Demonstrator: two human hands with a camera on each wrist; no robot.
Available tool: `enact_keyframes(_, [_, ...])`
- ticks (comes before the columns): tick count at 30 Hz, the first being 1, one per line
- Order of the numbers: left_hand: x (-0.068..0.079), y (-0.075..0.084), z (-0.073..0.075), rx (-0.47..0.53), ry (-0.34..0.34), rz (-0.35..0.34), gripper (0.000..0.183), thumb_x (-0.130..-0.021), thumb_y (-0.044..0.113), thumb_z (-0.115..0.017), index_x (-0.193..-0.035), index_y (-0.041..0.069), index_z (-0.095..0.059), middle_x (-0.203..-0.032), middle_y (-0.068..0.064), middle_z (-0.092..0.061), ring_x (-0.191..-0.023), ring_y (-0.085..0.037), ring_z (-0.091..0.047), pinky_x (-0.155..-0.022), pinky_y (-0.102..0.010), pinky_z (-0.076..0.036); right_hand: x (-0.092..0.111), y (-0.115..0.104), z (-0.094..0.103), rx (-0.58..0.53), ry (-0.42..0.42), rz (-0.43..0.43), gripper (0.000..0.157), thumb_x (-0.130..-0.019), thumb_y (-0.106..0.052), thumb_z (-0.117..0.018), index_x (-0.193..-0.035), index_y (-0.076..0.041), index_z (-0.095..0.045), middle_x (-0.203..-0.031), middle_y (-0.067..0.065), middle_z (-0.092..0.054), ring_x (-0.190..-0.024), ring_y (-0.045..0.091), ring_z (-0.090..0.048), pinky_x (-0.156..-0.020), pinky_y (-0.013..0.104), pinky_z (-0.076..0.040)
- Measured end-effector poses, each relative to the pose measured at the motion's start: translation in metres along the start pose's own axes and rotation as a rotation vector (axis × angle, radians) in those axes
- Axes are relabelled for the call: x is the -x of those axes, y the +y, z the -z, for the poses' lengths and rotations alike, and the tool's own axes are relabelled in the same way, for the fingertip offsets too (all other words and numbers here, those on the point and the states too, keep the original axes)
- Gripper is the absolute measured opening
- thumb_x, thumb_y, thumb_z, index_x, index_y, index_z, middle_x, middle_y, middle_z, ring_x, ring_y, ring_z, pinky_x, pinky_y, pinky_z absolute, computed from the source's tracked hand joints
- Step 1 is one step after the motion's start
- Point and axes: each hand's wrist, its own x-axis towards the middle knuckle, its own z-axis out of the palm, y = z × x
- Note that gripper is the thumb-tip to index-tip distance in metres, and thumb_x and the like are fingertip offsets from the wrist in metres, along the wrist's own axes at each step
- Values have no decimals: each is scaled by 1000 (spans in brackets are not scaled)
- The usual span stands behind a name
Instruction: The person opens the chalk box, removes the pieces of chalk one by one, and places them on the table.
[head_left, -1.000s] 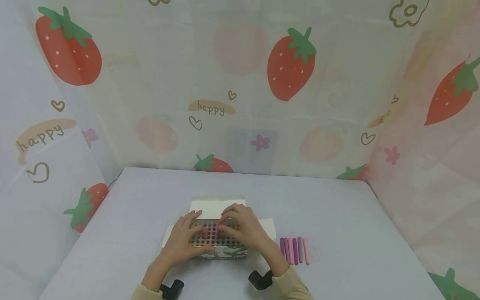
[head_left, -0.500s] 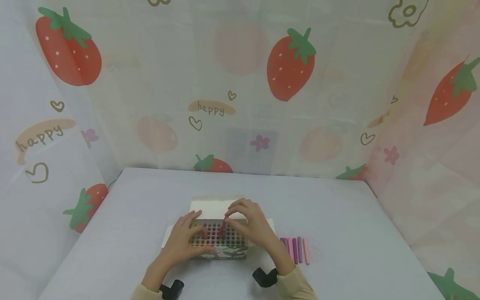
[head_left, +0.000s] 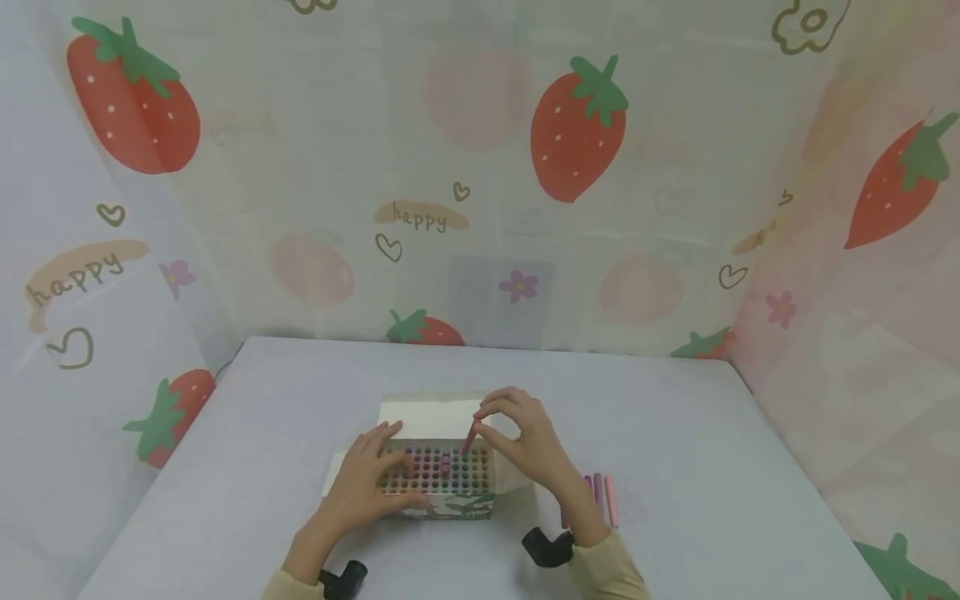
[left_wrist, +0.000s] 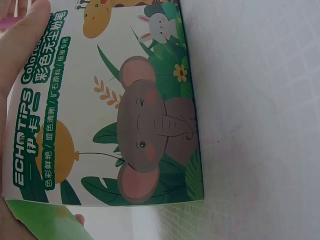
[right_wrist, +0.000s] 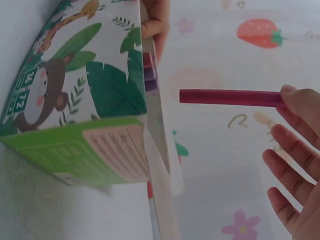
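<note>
A cardboard box of coloured chalk (head_left: 461, 506) stands with its top open, rows of round chalk ends showing. My left hand (head_left: 367, 479) holds the box's left end, thumb along the front and another finger bent over the chalk ends. Between thumb and fingertip my right hand (head_left: 528, 433) pinches a dark magenta stick of chalk (right_wrist: 227, 97), raised over the right back part of the box. In the right wrist view that stick is apart from the box and the other fingers are spread. Red and purple chalk ends (right_wrist: 149, 75) stand slightly above the box rim.
Right of the box, several pink and purple chalk sticks (head_left: 600, 498) lie in a row, partly hidden by my right forearm. The white lid flap (head_left: 427, 415) is folded back behind the box. A strawberry-printed curtain (head_left: 420, 275) hangs beyond the white table (head_left: 660, 417).
My right hand has lifted the magenta chalk out of the box and moved it up and to the right. The forearm now covers more of the chalk row. My left hand stays put.
</note>
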Motion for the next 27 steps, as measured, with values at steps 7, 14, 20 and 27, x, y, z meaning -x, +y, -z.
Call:
enact_keyframes(7, [0, -1, -1, 11, -7, 16, 44, -59, 72, -66, -79, 34, -59, -145, -6, -38, -136, -32, -26, -107, -60, -24, 5, 7, 13, 13, 24, -74, 16, -81, -17, -72, -96, -17, -67, -103, -2, -62, -100, 16, -56, -85, 38, -48])
enact_keyframes(14, [0, -1, -1, 8, -8, 16, 44, -59, 73, -65, -79, 34, -59, -146, -5, -37, -136, -32, -26, -107, -60, -23, 9, 9, 28, 9, 56, -107, 14, -81, -16, -72, -94, -15, -68, -101, 0, -62, -99, 17, -56, -85, 37, -48])
enact_keyframes(20, [0, -1, -1, 10, -10, 17, 43, -60, 72, -66, -79, 34, -58, -146, -6, -37, -136, -32, -25, -107, -60, -23, 14, 12, 41, 1, 100, -121, 17, -78, -11, -74, -94, -12, -68, -101, 5, -64, -99, 23, -56, -86, 39, -45])
enact_keyframes(27, [1, -1, -2, 17, -6, 16, 42, -59, 71, -67, -77, 35, -57, -146, -6, -37, -136, -32, -26, -107, -60, -23, 20, 19, 53, 25, 127, -144, 16, -78, -8, -73, -94, -10, -68, -99, 6, -64, -98, 23, -57, -89, 33, -45])
